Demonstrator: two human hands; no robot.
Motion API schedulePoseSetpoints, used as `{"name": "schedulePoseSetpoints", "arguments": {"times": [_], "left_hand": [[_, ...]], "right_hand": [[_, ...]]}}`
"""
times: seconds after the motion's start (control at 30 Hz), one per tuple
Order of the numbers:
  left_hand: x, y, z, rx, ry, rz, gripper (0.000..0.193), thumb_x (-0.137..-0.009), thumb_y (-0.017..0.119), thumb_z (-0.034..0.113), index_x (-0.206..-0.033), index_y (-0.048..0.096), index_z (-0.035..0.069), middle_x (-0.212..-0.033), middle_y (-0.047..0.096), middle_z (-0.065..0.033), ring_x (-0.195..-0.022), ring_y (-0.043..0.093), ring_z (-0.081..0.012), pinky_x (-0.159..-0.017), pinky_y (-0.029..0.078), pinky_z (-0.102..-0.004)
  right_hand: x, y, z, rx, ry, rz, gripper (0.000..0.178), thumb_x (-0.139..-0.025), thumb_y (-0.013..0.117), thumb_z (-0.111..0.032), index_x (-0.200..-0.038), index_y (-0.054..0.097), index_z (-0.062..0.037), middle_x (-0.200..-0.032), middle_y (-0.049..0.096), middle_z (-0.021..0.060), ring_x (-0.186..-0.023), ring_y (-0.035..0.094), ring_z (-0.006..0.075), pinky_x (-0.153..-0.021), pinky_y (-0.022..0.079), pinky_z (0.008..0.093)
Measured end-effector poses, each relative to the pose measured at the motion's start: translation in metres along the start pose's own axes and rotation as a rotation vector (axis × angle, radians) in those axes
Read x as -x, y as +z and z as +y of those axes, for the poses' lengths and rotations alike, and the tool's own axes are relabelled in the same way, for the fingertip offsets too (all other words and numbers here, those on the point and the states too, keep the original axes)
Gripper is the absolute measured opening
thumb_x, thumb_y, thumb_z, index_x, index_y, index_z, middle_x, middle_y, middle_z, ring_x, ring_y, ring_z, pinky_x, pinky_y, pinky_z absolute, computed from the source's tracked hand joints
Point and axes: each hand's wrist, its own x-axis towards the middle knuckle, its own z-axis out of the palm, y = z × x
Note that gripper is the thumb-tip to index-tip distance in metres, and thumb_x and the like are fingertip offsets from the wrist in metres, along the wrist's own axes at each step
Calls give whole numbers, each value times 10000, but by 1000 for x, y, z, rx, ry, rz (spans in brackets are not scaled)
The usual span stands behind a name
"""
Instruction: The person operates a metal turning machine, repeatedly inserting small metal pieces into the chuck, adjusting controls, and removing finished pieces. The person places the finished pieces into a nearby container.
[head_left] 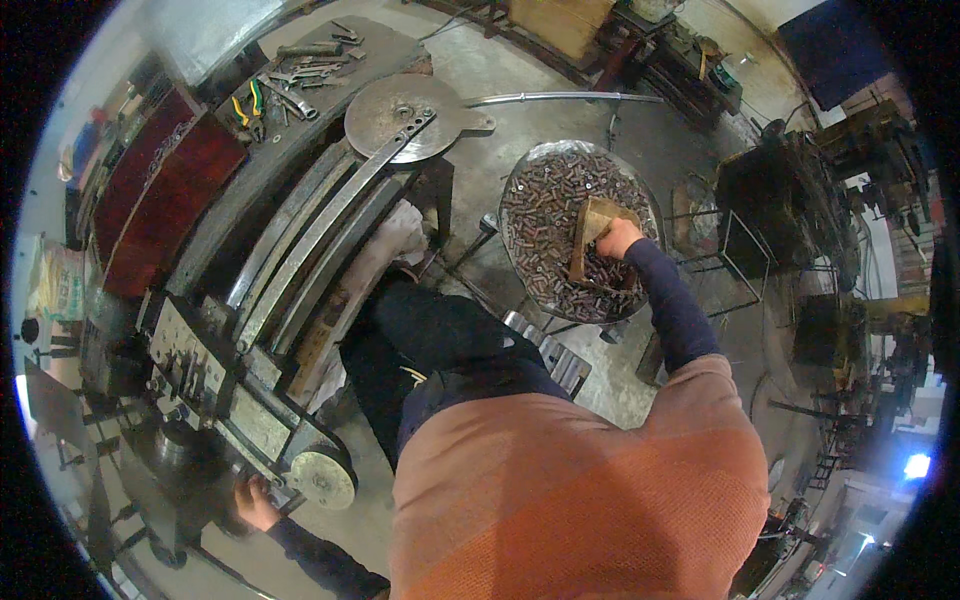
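In a wide round pan (520,180) at the right lie many small brown metal cylinders (545,235). My right hand (617,237) is closed on the edge of a tan, open box-like piece (600,212) that rests among them; its far side is partly sunk in the pile. At the lower left, my left hand (257,502) is beside the near end of a metal machine (262,425), close to its round pale wheel (322,479). Its fingers are curled, and what they hold is too dark to make out.
Long steel rails (318,225) run from the machine to a flat round disc (400,115). Pliers (255,108) and wrenches (300,75) lie on the bench behind. A dark red box (170,200) stands at the left. Right of the pan stands a thin metal frame (745,255).
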Motion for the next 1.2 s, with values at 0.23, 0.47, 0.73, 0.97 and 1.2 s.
{"name": "schedulePoseSetpoints", "arguments": {"times": [0.23,0.47,0.73,0.97,1.2], "left_hand": [[0,4,10,-107,30,-74,324,-830,551,78,-1121,518,-62,-999,592,-127,-798,587,-173,-673,484,-265],[60,9,150,-104,127,-156,323,-853,545,99,-1123,515,-76,-945,621,-135,-818,600,-180,-775,471,-291],[90,124,231,518,98,-578,291,-925,456,193,-1020,532,-71,-814,626,-129,-733,620,-194,-686,491,-297],[104,154,212,926,-151,-627,398,-937,409,327,-908,580,-31,-769,629,-139,-676,625,-220,-657,500,-303],[106,157,205,1010,-197,-611,369,-931,420,313,-925,572,-24,-767,624,-136,-659,623,-230,-632,508,-320]], "right_hand": [[23,-12,-8,-66,-118,90,306,-579,641,-164,-860,666,-43,-851,632,182,-821,612,320,-745,487,368],[76,-67,-137,-392,-963,304,482,-518,579,-13,-994,632,-63,-1039,546,164,-953,549,330,-821,451,357],[173,-57,-356,-654,-1802,-185,522,-491,544,-112,-998,612,-6,-1043,531,174,-957,524,330,-850,416,378],[195,-35,-402,-575,-2029,-203,475,-608,556,-283,-965,628,22,-1021,556,191,-931,545,334,-818,426,385],[197,-32,-404,-579,-1970,-275,470,-549,567,-171,-983,626,0,-1043,542,189,-934,539,338,-820,423,374]]}}
